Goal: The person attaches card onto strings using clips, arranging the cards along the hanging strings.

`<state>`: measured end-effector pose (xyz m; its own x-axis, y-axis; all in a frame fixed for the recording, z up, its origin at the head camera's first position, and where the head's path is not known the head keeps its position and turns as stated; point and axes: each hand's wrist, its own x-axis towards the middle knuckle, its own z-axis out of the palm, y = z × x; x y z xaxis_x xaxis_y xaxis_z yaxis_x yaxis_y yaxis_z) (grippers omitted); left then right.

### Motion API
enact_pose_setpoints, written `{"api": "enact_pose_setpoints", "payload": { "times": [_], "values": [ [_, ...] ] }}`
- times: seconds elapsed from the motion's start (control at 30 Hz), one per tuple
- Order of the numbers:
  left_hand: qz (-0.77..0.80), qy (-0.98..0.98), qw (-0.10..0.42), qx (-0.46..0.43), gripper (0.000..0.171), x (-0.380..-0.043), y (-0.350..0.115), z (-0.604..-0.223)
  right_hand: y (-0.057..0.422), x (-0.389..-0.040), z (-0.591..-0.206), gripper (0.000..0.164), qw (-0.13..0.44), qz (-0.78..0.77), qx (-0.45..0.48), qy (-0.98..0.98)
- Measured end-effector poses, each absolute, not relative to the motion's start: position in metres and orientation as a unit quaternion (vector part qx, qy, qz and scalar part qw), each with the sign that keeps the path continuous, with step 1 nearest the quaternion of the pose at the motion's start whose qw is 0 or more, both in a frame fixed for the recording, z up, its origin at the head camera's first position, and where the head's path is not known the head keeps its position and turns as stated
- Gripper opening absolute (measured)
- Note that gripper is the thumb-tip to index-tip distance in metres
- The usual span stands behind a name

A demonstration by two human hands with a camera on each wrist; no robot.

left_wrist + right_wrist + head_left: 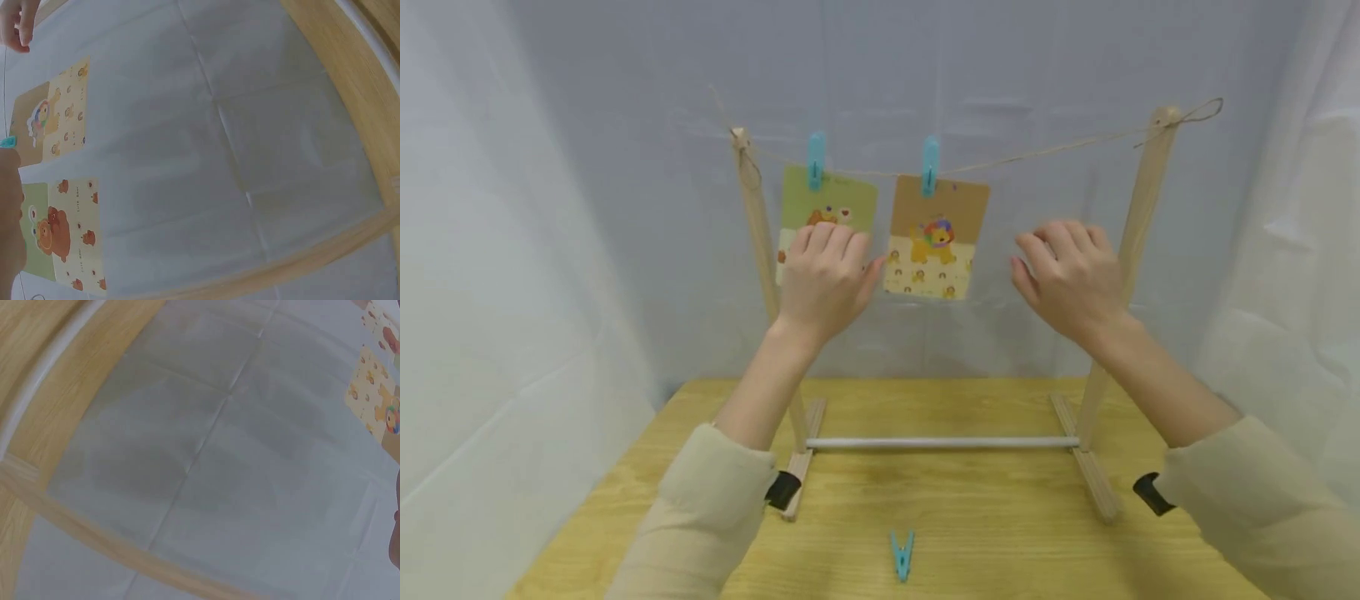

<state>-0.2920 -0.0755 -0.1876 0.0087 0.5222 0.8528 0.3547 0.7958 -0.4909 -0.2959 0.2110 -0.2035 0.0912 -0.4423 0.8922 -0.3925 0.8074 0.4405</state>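
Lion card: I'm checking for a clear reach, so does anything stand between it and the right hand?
Nothing visible does. In the head view, only backdrop shows between the right hand and the lion card; the left hand is before the bear card.

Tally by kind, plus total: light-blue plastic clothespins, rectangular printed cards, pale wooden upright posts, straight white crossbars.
Light-blue plastic clothespins: 3
Rectangular printed cards: 2
Pale wooden upright posts: 2
Straight white crossbar: 1
Total: 8
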Motion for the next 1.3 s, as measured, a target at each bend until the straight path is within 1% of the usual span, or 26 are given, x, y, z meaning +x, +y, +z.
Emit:
{"api": "enact_pose_setpoints", "payload": {
  "times": [0.4,0.73,1.03,1.3],
  "values": [
    [0.022,-0.691,0.63,-0.353,0.01,-0.282,-0.083,-0.2,0.235,-0.277,-0.223,0.033,0.654,-0.01,0.339,-0.677],
    [0.011,-0.69,0.612,-0.387,0.008,-0.268,-0.083,-0.212,0.256,-0.264,-0.236,0.033,0.649,-0.002,0.339,-0.681],
    [0.016,-0.699,0.584,-0.413,0.01,-0.26,-0.087,-0.233,0.271,-0.253,-0.249,0.037,0.635,-0.004,0.353,-0.687],
    [0.019,-0.709,0.569,-0.416,0.019,-0.256,-0.091,-0.254,0.286,-0.239,-0.262,0.037,0.617,-0.005,0.344,-0.708]
  ]
}}
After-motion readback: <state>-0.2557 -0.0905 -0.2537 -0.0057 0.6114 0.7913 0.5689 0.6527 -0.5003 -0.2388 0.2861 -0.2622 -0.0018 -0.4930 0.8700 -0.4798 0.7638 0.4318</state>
